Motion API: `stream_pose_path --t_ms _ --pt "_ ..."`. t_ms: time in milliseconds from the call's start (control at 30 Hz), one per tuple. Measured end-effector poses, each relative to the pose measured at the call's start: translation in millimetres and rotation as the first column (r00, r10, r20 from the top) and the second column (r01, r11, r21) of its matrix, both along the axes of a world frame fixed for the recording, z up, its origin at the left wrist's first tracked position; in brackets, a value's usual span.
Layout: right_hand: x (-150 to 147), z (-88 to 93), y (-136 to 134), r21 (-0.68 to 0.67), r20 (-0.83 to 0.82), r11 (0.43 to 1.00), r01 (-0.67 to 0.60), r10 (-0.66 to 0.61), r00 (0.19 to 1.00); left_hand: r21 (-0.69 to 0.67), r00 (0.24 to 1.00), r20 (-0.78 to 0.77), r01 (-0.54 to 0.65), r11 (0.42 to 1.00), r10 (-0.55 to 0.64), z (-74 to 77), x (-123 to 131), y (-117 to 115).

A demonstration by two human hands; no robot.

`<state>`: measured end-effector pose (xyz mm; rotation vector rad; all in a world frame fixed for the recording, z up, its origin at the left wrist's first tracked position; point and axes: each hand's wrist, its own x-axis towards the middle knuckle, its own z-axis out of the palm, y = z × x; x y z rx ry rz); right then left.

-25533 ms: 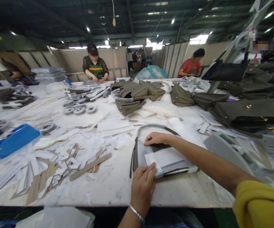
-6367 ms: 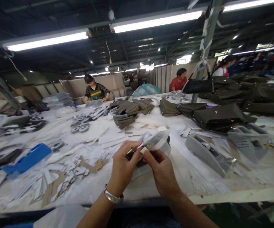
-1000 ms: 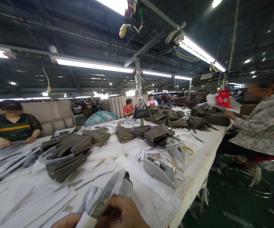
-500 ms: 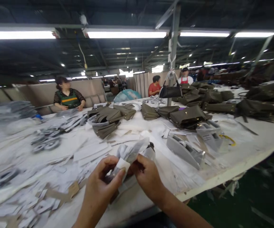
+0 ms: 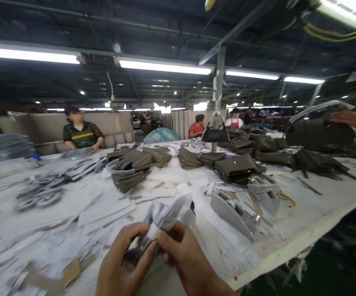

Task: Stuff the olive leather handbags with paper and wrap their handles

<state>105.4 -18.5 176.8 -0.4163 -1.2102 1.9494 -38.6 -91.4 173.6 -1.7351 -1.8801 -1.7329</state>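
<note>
Low in front of me, both hands hold a bundle in thin translucent wrapping [image 5: 178, 210], with a dark part showing at its far end. A white paper-like strip [image 5: 153, 233] goes across its near part. My left hand [image 5: 120, 257] closes on the bundle from the left, thumb and index finger at the strip. From the right, my right hand [image 5: 182, 250] pinches at the strip's edge, its other fingers curled under. What lies inside the wrapping is hidden.
Dark olive bags [image 5: 236, 167] lie across the table. Grey wrapped pieces [image 5: 233, 211] sit to the right, grey rings [image 5: 46, 197] and paper scraps to the left. Another person's hand [image 5: 355, 121] touches a raised olive bag [image 5: 318, 131]. A co-worker [image 5: 83, 133] stands across the table.
My right hand has shifted left and its thumb now presses at the white strip. The view has tilted up. Another person's hand and a raised olive bag have appeared at right.
</note>
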Motion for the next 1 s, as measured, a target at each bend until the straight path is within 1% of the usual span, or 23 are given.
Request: stream_pose_path --t_ms 67,167,233,300,367,433,500,567,633,667,700,767,833,900,967,1000 --pt "-3 -3.0 -3 0.028 0.063 0.991 0.129 -0.131 0.989 0.025 0.998 -0.07 -0.008 1.0 0.009 -3.2 7 -7" --pt "-4 -7.0 -2 0.098 0.115 0.972 0.212 -0.223 0.968 -0.004 0.994 -0.111 0.017 1.0 -0.017 -11.9 11 -16" --pt "-4 -9.3 3 0.141 0.13 0.969 0.204 -0.222 0.966 -0.045 0.991 -0.133 0.011 0.999 -0.017 -20.1 9 -19" --pt "-1 -11.9 10 0.215 0.17 0.965 0.147 -0.185 0.968 -0.09 0.988 -0.155 -0.018 0.996 0.004 -28.6 5 -21" --pt "3 -15.2 17 0.31 0.235 0.947 0.081 -0.159 0.959 -0.118 0.989 -0.14 -0.062 0.991 0.045 -35.6 1 -22" --pt "8 -19.2 23 0.397 0.309 0.915 0.068 -0.203 0.929 -0.139 0.992 -0.089 -0.106 0.985 0.094 -40.8 -5 -20" --pt "14 -24.0 28 0.486 0.397 0.869 0.091 -0.313 0.863 -0.149 0.991 -0.04 -0.136 0.979 0.131 -44.8 -12 -18" --pt "20 -30.4 35 0.591 0.456 0.795 0.135 -0.468 0.757 -0.131 0.988 0.007 -0.149 0.98 0.152 -48.9 -19 -14" --pt "26 -39.8 45 0.679 0.472 0.714 0.171 -0.603 0.643 -0.096 0.989 0.075 -0.124 0.988 0.131 -54.5 -27 -11" --pt "30 -45.9 50 0.703 0.477 0.687 0.181 -0.646 0.596 -0.086 0.987 0.121 -0.092 0.992 0.102 -58.2 -32 -10" --pt "34 -53.2 57 0.713 0.49 0.676 0.184 -0.668 0.56 -0.087 0.983 0.17 -0.056 0.995 0.07 -62.5 -36 -9" --pt "42 -70.8 72 0.699 0.532 0.693 0.177 -0.67 0.518 -0.108 0.959 0.282 0.009 0.994 0.022 -72.7 -45 -8" --pt "50 -91.9 87 0.657 0.586 0.734 0.169 -0.639 0.499 -0.125 0.923 0.384 0.04 0.991 0.011 -83.4 -52 -6" --pt "58 -114.6 100 0.599 0.65 0.787 0.145 -0.584 0.486 -0.133 0.892 0.452 0.066 0.989 0.001 -92.8 -55 -3" --pt "64 -136.6 110 0.518 0.726 0.848 0.108 -0.503 0.469 -0.147 0.869 0.494 0.052 0.988 0.028 -99.5 -56 1" --pt "66 -146.8 113 0.471 0.752 0.876 0.101 -0.459 0.473 -0.158 0.858 0.51 0.019 0.987 0.065 -101.5 -56 4"
